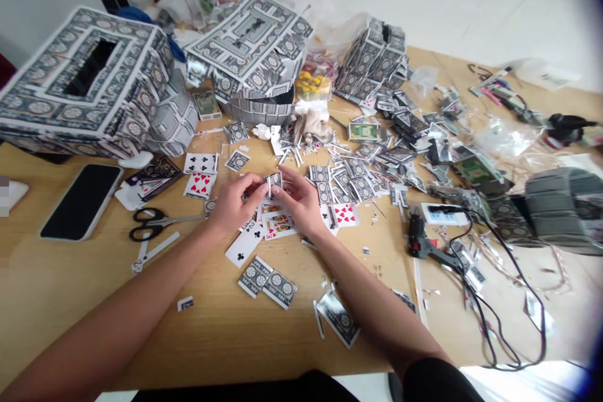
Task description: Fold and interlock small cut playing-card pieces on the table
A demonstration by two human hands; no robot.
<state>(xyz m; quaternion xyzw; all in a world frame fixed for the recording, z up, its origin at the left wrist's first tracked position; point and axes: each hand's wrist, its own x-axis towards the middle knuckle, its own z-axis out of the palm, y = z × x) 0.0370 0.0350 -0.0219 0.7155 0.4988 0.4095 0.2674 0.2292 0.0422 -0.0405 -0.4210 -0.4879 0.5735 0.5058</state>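
Note:
My left hand (234, 202) and my right hand (301, 200) meet over the middle of the wooden table (70, 289). Together they pinch a small folded playing card piece (274, 181) with a patterned back. Under the hands lie loose face-up playing cards (277, 223), among them a king and a club card. Two folded patterned pieces (267, 282) rest a little nearer to me.
Black scissors (153, 223) and a dark phone (82, 200) lie to the left. Large card-built box structures (89, 81) stand at the back left. A black glue gun (424, 244) with its cable lies to the right, amid heaps of folded cards (372, 63) and scraps.

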